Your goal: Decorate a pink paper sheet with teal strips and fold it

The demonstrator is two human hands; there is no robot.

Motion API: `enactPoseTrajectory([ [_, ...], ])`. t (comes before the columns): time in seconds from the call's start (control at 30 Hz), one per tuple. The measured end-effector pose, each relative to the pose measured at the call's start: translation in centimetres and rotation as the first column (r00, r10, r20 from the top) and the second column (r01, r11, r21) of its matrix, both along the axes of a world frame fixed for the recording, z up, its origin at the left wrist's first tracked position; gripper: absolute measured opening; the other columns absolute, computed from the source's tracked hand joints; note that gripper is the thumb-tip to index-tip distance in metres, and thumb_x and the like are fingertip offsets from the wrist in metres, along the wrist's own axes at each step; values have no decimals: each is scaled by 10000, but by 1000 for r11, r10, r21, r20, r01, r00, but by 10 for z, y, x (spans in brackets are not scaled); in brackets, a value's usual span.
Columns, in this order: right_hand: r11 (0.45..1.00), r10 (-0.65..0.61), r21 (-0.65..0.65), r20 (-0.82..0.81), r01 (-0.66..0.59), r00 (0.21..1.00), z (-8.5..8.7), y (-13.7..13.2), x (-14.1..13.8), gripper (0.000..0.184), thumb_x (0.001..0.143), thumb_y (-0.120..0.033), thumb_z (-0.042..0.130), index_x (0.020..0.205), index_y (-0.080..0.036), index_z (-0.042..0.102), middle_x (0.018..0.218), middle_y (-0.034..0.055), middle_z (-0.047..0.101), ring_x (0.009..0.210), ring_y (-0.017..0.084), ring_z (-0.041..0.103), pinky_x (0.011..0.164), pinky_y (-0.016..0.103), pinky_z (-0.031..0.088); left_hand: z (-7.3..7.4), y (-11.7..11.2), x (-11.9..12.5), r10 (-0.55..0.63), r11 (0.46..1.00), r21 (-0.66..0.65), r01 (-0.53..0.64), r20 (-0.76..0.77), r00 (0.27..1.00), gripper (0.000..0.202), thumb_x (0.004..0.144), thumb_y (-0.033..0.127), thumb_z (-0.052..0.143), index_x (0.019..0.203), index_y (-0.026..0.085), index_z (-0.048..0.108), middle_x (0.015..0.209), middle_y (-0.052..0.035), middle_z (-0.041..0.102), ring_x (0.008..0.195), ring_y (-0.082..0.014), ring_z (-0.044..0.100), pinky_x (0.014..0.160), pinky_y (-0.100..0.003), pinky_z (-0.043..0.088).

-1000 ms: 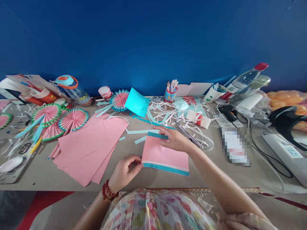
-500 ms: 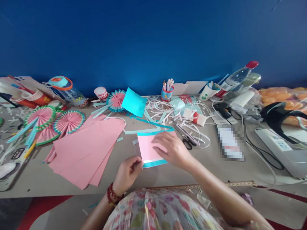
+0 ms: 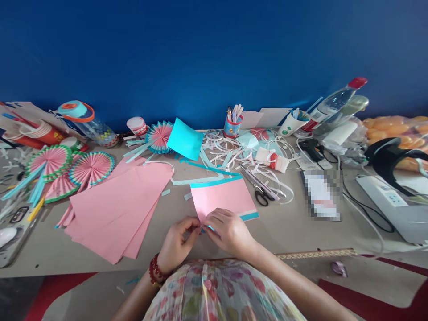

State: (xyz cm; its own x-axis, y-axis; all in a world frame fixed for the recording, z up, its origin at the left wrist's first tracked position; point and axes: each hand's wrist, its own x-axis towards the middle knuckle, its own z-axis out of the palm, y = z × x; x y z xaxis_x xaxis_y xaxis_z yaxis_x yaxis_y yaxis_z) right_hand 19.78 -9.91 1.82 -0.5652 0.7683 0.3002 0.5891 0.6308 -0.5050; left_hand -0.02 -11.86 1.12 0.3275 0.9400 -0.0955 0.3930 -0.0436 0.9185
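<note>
A pink sheet of paper with a blue strip along its far and near edges lies flat in front of me. At its near left corner, my left hand pinches the paper's edge between thumb and fingers, a dark red bead bracelet on that wrist. Close beside it, my right hand is closed on the same near edge, fingertips almost meeting the left ones. My fingers hide the corner itself. Just right of the sheet lie black-handled scissors.
Loose pink sheets and pleated paper fans spread to the left. Paper strips and a blue sheet lie behind. A pen cup stands at the wall. Rightward are a tilted bottle, a phone and a power strip.
My right hand has moved from the middle of the pink sheet down and left to its near left corner, beside my left hand. The left hand stays at the corner.
</note>
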Motion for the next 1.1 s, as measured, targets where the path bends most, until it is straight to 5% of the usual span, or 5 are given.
enactPoseTrajectory([
  [0.2,1000,-11,-1,70,11,998,0,-3,-1,126,930,-215,518,845,-183,606,769,49,637,748,175,567,694,293,426,-1,-3,1,-42,997,65,44,-34,999,139,930,207,478,920,201,616,876,-25,641,829,-143,612,743,-212,472],
  [1.1,998,27,-61,38,-25,999,2,-3,2,94,889,-178,529,882,-190,622,785,53,667,762,184,595,703,294,452,-2,-3,2,-13,999,-50,13,2,1000,172,932,284,487,857,186,606,831,-32,643,779,-140,610,671,-196,472],
])
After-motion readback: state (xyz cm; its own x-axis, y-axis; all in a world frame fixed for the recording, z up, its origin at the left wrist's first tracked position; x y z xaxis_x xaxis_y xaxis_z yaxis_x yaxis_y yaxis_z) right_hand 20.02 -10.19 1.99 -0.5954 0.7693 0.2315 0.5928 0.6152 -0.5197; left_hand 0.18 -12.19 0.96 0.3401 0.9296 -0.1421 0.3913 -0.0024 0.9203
